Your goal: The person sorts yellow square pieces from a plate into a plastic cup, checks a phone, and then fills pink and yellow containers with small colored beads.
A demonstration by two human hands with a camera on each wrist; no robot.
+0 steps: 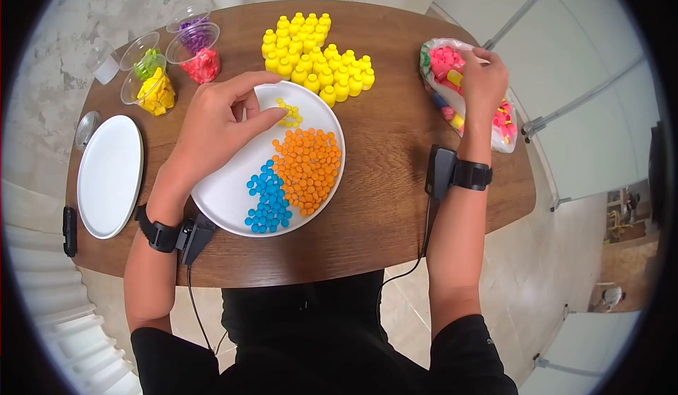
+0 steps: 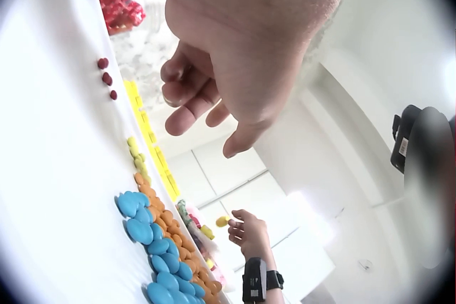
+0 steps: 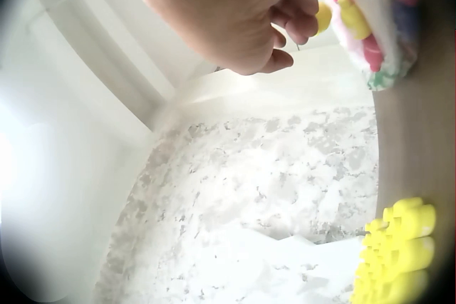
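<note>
My left hand hovers over the white plate, thumb and index finger apart, holding nothing visible. Small yellow candies lie by its thumb, with orange candies and blue candies below; the left wrist view also shows a few dark red candies. At the right, my right hand is above a clear plastic bag of pink and yellow pieces. Its fingers pinch a small yellow piece, partly hidden by them in the right wrist view.
Yellow bottles stand grouped behind the plate. Clear cups at the back left hold yellow pieces, green pieces, red pieces and purple pieces. An oval-looking white plate lies at the left edge.
</note>
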